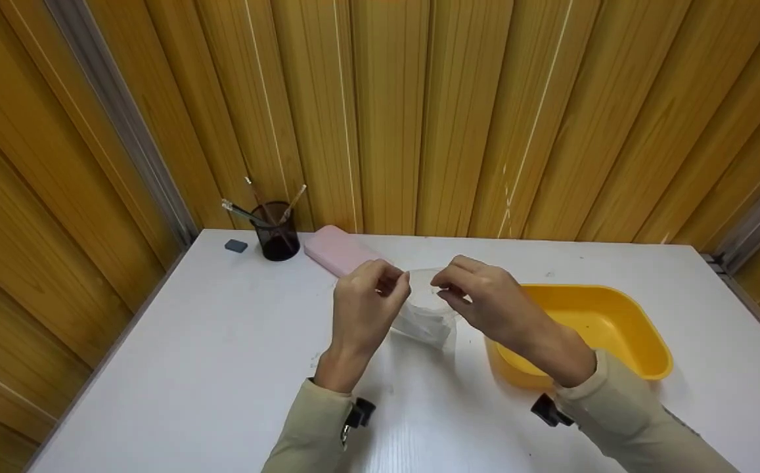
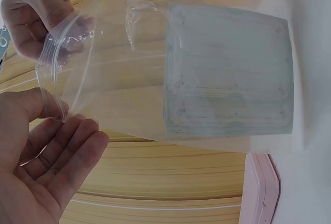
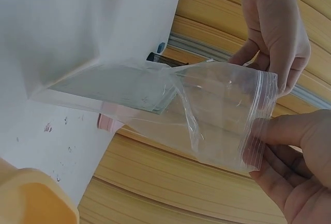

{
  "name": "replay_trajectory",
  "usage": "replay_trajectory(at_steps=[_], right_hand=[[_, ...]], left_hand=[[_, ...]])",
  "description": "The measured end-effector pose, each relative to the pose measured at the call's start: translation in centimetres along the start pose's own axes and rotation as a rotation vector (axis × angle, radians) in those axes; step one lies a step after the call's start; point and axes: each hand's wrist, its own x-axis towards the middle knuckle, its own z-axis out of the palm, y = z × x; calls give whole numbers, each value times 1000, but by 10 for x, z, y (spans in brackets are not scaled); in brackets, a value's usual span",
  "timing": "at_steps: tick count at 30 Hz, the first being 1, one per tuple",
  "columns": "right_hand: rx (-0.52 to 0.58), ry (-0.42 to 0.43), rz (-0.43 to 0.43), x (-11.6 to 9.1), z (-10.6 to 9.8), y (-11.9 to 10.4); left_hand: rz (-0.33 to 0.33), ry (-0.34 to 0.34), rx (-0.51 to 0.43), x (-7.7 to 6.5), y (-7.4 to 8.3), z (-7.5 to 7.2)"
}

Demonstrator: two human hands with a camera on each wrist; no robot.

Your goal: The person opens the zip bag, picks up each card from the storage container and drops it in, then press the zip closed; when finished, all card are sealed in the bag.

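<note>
A clear zip-top plastic bag (image 2: 119, 79) stands upright on the white table, its lower end at the tabletop. Inside it lies a stack of pale green printed paper sheets (image 2: 227, 63), filling the bottom part. At the zip edge, my left hand (image 1: 363, 305) pinches one corner between thumb and index finger, the other fingers loosely bent. My right hand (image 1: 494, 299) pinches the opposite corner of the same edge, thumb on one face of the bag (image 3: 217, 110). In the left wrist view the zip strip bows between the two hands.
The yellow plastic basin (image 1: 616, 315) sits to the right, partly behind my right forearm. A pink case (image 1: 340, 249) lies behind my left hand. Farther left are a black mesh pen cup (image 1: 278, 240) with pencils and a small dark eraser (image 1: 236, 246). Wood-look panels (image 1: 393, 118) wall the back.
</note>
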Motion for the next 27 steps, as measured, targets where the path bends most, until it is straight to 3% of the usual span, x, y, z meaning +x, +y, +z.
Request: replay_trajectory(at_steps=[14,22,27], right_hand=[[68,52,-7,-3,-17,2],[66,60,77,-16,-27,4],[78,-7,126,-27,-29,7]], left_hand=[[-26,-5,-10,0,0,0],[-1,15,-17,0,-2,0],[13,20,-22,0,-3,-1]])
